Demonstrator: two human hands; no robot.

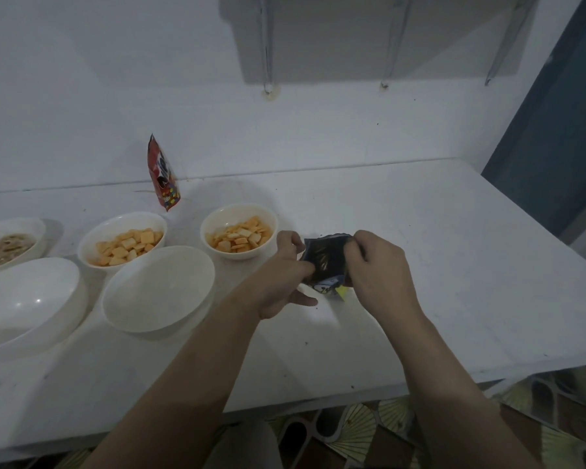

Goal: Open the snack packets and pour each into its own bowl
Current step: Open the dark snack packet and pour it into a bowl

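Plain home room: white table [420, 265], patterned floor tiles [369, 434].

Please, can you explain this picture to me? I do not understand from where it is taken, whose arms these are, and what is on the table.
There is no machine: a camera worn on a person's head looks down at their own arms. The left hand and right hand both grip a dark snack packet. On the white table stand five white bowls: two with orange crackers, one at the left edge with pale snacks, two empty. A red packet stands behind.
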